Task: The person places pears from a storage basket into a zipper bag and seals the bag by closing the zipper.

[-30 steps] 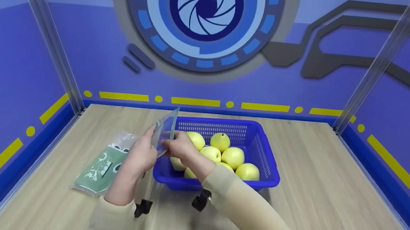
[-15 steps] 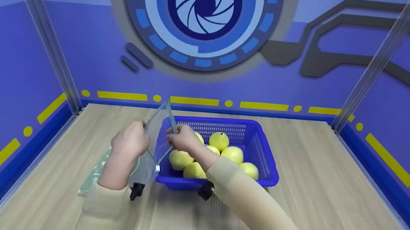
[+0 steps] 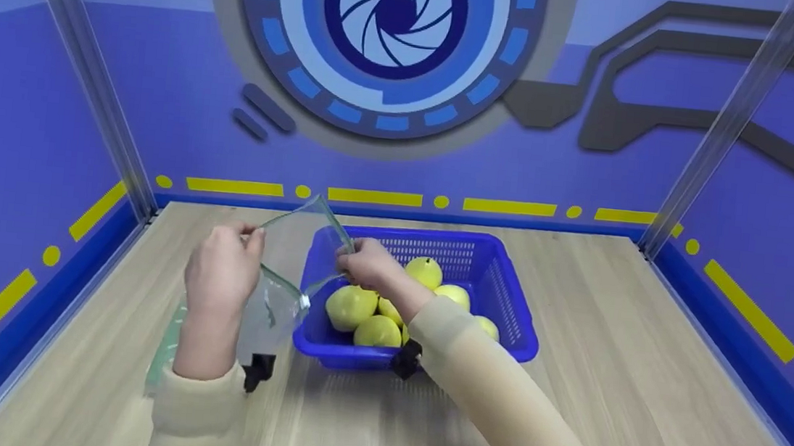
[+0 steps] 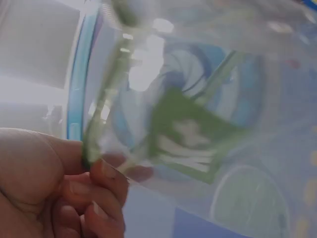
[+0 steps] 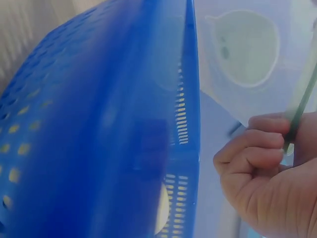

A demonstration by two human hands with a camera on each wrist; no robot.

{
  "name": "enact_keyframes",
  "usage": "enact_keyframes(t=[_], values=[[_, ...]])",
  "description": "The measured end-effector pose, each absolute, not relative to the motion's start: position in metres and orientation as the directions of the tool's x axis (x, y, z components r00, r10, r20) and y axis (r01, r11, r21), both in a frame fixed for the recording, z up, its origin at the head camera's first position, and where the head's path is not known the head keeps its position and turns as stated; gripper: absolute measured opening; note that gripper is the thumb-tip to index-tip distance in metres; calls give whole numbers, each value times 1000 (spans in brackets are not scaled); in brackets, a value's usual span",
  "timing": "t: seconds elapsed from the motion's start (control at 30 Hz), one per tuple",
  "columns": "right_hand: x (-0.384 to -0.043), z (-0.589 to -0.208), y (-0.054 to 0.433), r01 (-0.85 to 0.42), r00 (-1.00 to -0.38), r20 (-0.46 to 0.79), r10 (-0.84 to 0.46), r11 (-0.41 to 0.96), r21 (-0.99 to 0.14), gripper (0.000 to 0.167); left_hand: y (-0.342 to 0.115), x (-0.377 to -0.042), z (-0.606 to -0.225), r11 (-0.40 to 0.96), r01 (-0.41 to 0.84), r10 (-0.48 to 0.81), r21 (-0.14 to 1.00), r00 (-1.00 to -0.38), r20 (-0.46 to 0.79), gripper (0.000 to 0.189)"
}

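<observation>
A clear zip bag (image 3: 272,313) with a green-edged mouth and a white slider hangs between both hands, its mouth spread wide. My left hand (image 3: 224,265) pinches one side of the rim; in the left wrist view thumb and fingers grip the green zip edge, and green printing shows on the plastic. The opposite rim is pinched by my right hand (image 3: 372,264), which is above the blue basket (image 3: 522,301). Several yellow-green pears (image 3: 351,309) lie in that basket, some hidden behind the right hand and forearm.
Beneath the left forearm lies another green-printed bag (image 3: 166,346), mostly covered. The wooden table (image 3: 614,390) ends at blue walls on the left, back and right. Black wrist cameras (image 3: 259,371) jut out from both sleeves.
Both hands have drawn the bag's mouth apart, turning it from nearly flat to wide. My left hand moved left and now covers more of the bag on the table.
</observation>
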State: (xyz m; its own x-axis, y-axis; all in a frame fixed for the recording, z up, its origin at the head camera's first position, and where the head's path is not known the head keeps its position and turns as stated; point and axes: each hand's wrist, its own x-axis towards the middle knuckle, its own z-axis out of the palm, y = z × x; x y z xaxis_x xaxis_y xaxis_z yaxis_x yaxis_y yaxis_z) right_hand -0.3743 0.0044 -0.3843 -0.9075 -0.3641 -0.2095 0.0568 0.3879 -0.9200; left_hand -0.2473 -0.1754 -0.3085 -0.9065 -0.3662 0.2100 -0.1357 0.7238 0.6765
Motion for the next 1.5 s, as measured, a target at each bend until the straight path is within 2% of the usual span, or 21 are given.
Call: enact_keyframes(t=[0.3, 0.57, 0.7, 0.83, 0.97, 1.1, 1.23, 1.5], values=[[-369, -385, 16, 31, -860, -251, -445, 445, -895, 35, -169, -257, -355, 644, -14, -433, 765, -831, 349, 31], [-357, -378, 47, 2, -817, -238, -525, 410, -912, 40, -166, -262, -365, 610, 29, -454, 792, -806, 380, 29], [-347, -379, 72, 1, -831, -212, -513, 381, -924, 41, -165, -263, -368, 596, 34, -446, 802, -817, 366, 29], [-339, -383, 96, -45, -873, -156, -462, 396, -917, 39, -164, -264, -369, 587, 25, -436, 809, -832, 343, 30], [-334, -388, 112, -125, -921, -79, -381, 482, -867, 37, -163, -265, -369, 584, 28, -429, 811, -838, 338, 30], [-330, -395, 119, -164, -940, -62, -337, 601, -782, 39, -163, -265, -369, 573, 31, -430, 819, -840, 332, 30], [-327, -403, 123, -178, -940, -87, -330, 690, -701, 38, -164, -265, -370, 560, 30, -435, 828, -840, 325, 29], [-323, -415, 123, -240, -916, -117, -383, 759, -605, 48, -167, -265, -370, 560, 15, -432, 828, -848, 308, 30]])
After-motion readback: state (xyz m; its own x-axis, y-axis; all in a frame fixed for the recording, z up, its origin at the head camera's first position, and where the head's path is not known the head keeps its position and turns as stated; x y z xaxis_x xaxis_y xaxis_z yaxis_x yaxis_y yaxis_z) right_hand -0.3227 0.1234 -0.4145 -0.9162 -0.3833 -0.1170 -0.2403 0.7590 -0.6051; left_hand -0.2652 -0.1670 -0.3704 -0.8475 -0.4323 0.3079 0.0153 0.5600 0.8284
